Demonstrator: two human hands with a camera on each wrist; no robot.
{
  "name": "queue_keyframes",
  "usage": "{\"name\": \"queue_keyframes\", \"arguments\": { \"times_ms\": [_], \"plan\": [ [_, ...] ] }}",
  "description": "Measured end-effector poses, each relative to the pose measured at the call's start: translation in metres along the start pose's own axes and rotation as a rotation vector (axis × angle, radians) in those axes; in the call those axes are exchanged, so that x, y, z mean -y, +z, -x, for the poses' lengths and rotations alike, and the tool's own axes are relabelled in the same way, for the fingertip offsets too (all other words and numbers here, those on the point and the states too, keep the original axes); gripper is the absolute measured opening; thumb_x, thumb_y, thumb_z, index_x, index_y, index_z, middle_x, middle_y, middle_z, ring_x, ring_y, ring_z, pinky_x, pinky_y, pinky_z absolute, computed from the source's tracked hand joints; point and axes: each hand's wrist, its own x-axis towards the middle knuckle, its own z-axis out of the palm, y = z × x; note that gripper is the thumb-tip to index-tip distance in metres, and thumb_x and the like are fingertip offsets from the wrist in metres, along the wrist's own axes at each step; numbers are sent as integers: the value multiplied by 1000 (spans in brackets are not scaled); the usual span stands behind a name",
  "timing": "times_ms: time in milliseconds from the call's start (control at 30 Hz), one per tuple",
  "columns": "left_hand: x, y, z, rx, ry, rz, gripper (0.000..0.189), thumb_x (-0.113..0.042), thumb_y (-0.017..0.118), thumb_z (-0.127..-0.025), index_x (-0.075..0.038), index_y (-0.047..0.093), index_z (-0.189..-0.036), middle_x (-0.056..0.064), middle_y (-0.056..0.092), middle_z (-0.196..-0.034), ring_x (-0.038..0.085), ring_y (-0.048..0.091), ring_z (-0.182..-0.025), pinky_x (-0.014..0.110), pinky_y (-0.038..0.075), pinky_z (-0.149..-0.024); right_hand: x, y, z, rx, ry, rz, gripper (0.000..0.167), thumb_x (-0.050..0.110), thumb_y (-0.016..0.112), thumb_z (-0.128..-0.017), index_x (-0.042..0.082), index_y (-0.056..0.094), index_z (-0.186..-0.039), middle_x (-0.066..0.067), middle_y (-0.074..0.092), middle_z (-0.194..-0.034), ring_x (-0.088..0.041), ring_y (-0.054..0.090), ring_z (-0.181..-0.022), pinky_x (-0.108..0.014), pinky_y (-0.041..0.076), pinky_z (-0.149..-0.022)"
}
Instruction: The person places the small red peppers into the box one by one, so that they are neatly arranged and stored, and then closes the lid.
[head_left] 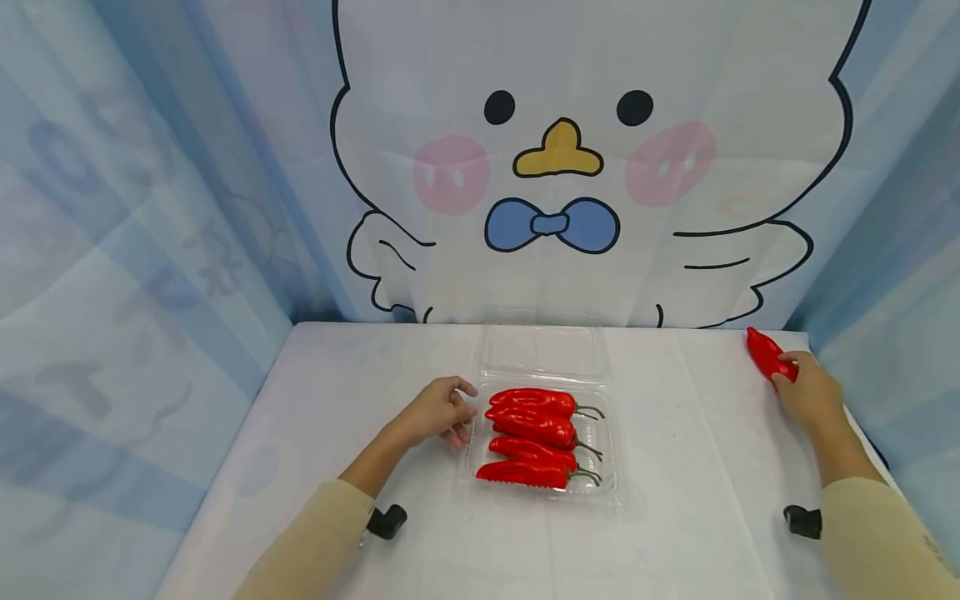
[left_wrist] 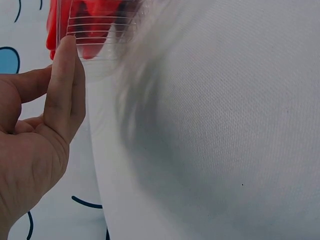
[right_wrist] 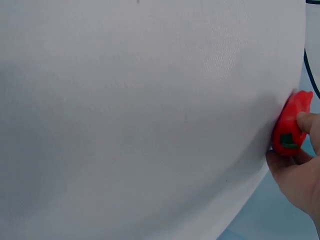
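Note:
Several long red chili peppers [head_left: 534, 427] with thin green stems lie side by side in a clear plastic clamshell box [head_left: 611, 479], its lid [head_left: 542, 346] folded back. At the box's left wall is my left hand [head_left: 441, 410], fingers loosely extended. In the left wrist view, a fingertip of that hand [left_wrist: 37, 125] meets the ribbed clear wall. Far to the right, my right hand [head_left: 813, 390] grips a plumper red pepper [head_left: 767, 354] between thumb and fingers. The right wrist view shows a green patch on this pepper's [right_wrist: 292, 122] near end.
A white cloth covers the table [head_left: 690, 467]. Behind it hangs a curtain [head_left: 558, 283] with a cartoon bird, and blue curtains [head_left: 135, 292] flank both sides. The right hand is close to the table's far right corner.

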Motion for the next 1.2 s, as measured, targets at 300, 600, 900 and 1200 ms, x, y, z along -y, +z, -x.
{"name": "queue_keyframes", "arguments": {
  "times_ms": [300,600,900,1200],
  "plan": [
    [3,3,1,10,9,7,35,-8,67,-100,0,56,-132,17,68,-87,20,70,-59,33,64,-57,-1,4,8,-10,42,-45,61,9,54,-104,-10,24,-154,-45,31,-147,-62,35,-128,-77,43,-102],
    [5,3,4,6,13,14,35,-7,66,-100,1,55,-133,14,67,-86,19,69,-58,32,63,-57,-1,7,16,-5,22,-38,71,10,56,-104,-8,16,-159,-45,29,-150,-64,33,-133,-77,41,-102],
    [5,2,4,3,1,-15,36,-11,67,-100,-1,56,-133,13,67,-88,20,70,-60,32,63,-58,4,4,32,5,-21,-39,70,9,58,-102,-7,20,-158,-44,31,-149,-63,34,-130,-77,46,-98],
    [3,2,1,2,11,-13,35,-13,68,-100,-3,57,-132,13,68,-88,21,70,-60,32,63,-58,9,-3,40,13,-113,-33,74,12,63,-101,-5,21,-159,-43,33,-149,-61,36,-127,-77,48,-95]
  ]
}}
